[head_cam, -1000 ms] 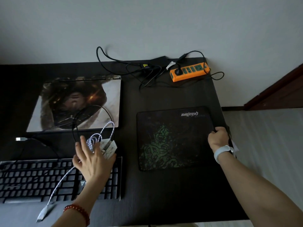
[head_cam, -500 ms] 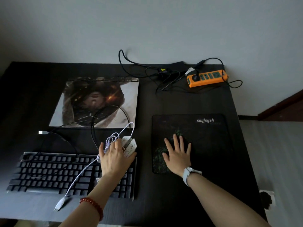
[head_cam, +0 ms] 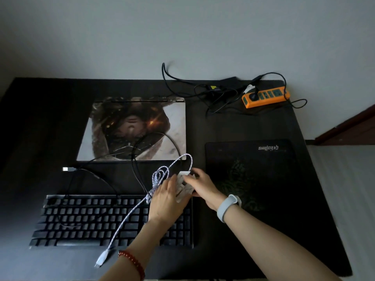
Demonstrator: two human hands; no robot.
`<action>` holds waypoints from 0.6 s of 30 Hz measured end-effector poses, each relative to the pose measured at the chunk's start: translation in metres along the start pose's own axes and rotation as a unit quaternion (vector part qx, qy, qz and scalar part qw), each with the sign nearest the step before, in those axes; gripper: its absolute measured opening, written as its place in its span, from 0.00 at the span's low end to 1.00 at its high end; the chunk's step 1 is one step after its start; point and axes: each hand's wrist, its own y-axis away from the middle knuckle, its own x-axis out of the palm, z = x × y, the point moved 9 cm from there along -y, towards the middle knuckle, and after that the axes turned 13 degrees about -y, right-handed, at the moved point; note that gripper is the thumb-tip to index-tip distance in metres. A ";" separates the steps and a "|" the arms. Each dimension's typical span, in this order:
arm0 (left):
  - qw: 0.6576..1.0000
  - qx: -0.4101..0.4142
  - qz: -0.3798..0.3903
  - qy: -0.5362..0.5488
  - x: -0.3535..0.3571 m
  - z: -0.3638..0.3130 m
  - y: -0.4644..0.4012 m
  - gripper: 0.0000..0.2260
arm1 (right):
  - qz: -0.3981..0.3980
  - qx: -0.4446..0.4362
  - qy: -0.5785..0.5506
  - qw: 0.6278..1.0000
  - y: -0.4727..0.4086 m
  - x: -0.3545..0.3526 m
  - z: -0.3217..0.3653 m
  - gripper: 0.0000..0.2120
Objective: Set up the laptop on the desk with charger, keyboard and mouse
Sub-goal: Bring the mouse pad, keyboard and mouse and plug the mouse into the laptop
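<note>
- White mouse (head_cam: 183, 186) sits at the keyboard's (head_cam: 109, 220) top right corner, both hands closed around it: left hand (head_cam: 165, 196), right hand (head_cam: 202, 186).
- Its braided cable (head_cam: 129, 218) lies loose, unplugged.
- Laptop (head_cam: 138, 128) is shut on the desk (head_cam: 243, 126); mouse pad (head_cam: 263, 175) is laid bare.
- Charger lead (head_cam: 205, 94) is not yet attached, seemingly.

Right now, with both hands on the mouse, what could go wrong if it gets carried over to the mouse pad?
1. The mouse, held between the left hand and right hand, trails a bunched white braided cable that may drag across the keyboard.
2. That bundle lies over the black keyboard cable, so lifting could snag it and tug it across the closed laptop.
</note>
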 end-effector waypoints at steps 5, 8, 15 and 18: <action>0.999 -0.029 -0.032 0.029 -0.018 0.043 0.002 0.18 | -0.072 -0.059 -0.084 0.992 -0.002 -0.008 0.015 0.08; 0.996 -0.086 0.039 0.000 -0.007 0.067 0.001 0.19 | -0.118 -0.062 -0.147 0.980 0.000 -0.036 0.022 0.06; 0.981 -0.115 0.126 -0.091 0.013 0.082 -0.008 0.25 | -0.258 -0.114 -0.251 0.926 0.009 -0.131 0.038 0.10; 0.985 -0.086 0.094 -0.120 0.011 0.083 -0.015 0.16 | -0.318 -0.106 -0.184 0.924 0.011 -0.172 0.040 0.09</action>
